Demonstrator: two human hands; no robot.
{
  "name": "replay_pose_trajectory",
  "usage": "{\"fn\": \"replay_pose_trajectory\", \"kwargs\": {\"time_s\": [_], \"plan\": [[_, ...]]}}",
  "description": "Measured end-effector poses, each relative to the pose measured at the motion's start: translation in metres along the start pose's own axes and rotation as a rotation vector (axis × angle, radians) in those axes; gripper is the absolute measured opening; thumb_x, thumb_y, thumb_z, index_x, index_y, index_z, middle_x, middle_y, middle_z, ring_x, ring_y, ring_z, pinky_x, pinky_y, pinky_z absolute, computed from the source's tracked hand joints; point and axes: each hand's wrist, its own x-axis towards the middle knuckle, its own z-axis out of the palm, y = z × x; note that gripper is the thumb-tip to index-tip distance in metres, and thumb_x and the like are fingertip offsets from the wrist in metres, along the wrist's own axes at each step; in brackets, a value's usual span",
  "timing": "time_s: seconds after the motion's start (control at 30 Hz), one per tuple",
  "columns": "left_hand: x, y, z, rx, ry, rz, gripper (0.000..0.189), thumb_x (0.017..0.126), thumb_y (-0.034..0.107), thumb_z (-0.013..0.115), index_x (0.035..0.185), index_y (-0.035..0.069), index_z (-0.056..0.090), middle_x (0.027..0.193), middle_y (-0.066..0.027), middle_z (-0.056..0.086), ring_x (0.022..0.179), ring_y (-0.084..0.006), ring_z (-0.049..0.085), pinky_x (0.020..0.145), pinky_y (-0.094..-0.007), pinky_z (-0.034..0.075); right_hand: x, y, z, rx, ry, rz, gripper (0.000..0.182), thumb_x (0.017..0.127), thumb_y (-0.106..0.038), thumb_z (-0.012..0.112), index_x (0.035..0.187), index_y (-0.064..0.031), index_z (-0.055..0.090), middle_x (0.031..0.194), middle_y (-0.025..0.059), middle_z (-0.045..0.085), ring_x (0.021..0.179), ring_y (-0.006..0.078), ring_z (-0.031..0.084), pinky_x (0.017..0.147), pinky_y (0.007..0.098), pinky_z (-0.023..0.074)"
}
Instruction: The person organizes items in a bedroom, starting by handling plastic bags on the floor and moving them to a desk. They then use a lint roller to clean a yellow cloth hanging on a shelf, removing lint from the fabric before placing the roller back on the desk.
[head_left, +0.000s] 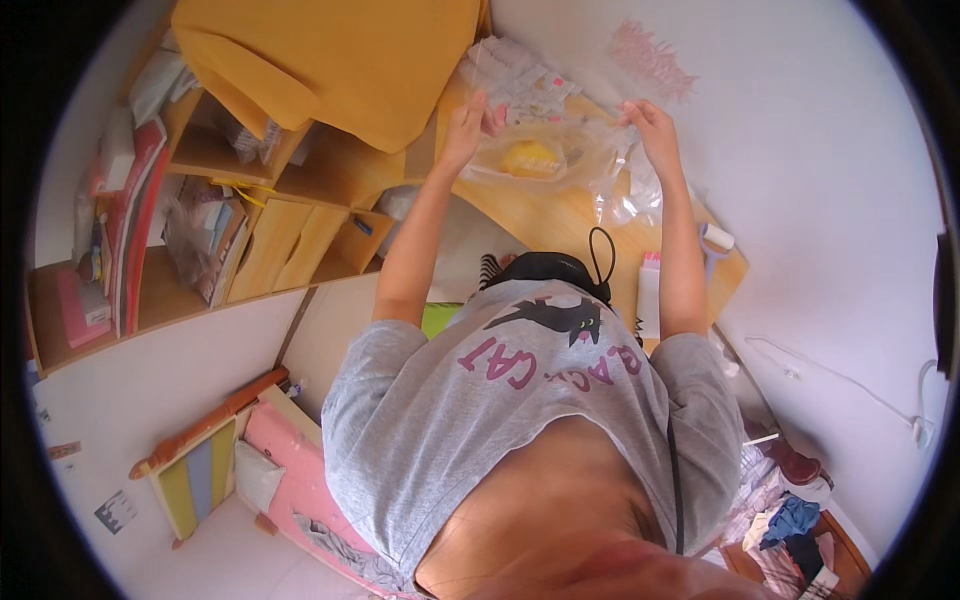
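Observation:
My left hand (466, 131) and my right hand (651, 127) are raised apart over a wooden desk (517, 214), fingers pinched. Between them stretches a clear plastic bag (581, 154), held at its two sides. A yellow item (531, 159) with pale print shows in or behind the bag; which of these I cannot tell. Below my right hand is crinkled clear plastic (634, 196). Beyond the hands lie several clear packages (525, 75) with white and pink contents.
A yellow cloth (337, 60) drapes over the shelf unit (296, 176) at the left. A lint roller (716, 238) and a white box (649, 296) are at the desk's right side. The wall (780, 165) borders the desk. Clothes (787, 525) lie behind on the right.

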Motion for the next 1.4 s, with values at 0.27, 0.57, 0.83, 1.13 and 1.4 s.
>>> {"fn": "replay_pose_trajectory", "kwargs": {"time_s": [0.27,0.57,0.83,1.13,1.4], "plan": [[-0.003,0.029,0.002,-0.037,0.073,-0.046,0.040,0.095,0.033,0.040,0.088,0.000,0.062,0.072,-0.0045,0.062,0.059,-0.0080,0.053,0.057,-0.0213,0.042,-0.005,-0.024,0.005,0.283,-0.019,0.084,0.030,0.092,-0.028,0.050,0.096,-0.0001,0.061,0.076,0.0045,0.060,0.071,0.0125,0.058,0.069,0.0245,0.0469],[-0.008,0.057,0.005,-0.257,0.041,-0.063,0.027,0.092,0.023,0.049,0.093,-0.002,0.058,0.078,-0.0098,0.064,0.063,-0.0124,0.058,0.060,-0.0255,0.048,-0.008,-0.039,0.008,0.427,0.033,0.098,0.029,0.092,-0.029,0.048,0.095,-0.0023,0.060,0.076,0.0028,0.058,0.063,0.0078,0.052,0.063,0.0228,0.0461],[0.005,0.082,0.010,-0.203,-0.048,-0.101,0.018,0.088,0.019,0.056,0.089,0.001,0.055,0.083,-0.0108,0.064,0.069,-0.0159,0.062,0.066,-0.0271,0.051,-0.011,-0.082,0.015,0.320,0.147,0.054,0.020,0.087,-0.021,0.057,0.098,-0.0047,0.059,0.083,0.0038,0.059,0.068,0.0090,0.053,0.065,0.0246,0.0461],[-0.002,0.103,0.017,-0.262,-0.131,-0.074,0.015,0.091,0.019,0.050,0.082,0.007,0.049,0.100,-0.0132,0.063,0.071,-0.0099,0.059,0.063,-0.0233,0.047,-0.007,-0.134,0.030,-0.440,0.079,-0.623,0.035,0.074,-0.019,0.069,0.107,-0.0161,0.062,0.109,0.0017,0.055,0.088,0.0170,0.056,0.076,0.0289,0.0460],[-0.003,0.119,0.006,-0.410,-0.223,-0.066,0.017,0.093,0.018,0.046,0.079,0.010,0.049,0.107,-0.0157,0.061,0.102,-0.0187,0.056,0.081,-0.0250,0.045,-0.002,-0.162,0.057,-0.457,0.015,-0.480,0.026,0.075,-0.027,0.067,0.099,-0.0167,0.065,0.107,0.0006,0.056,0.081,0.0169,0.055,0.071,0.0285,0.0454]]}}
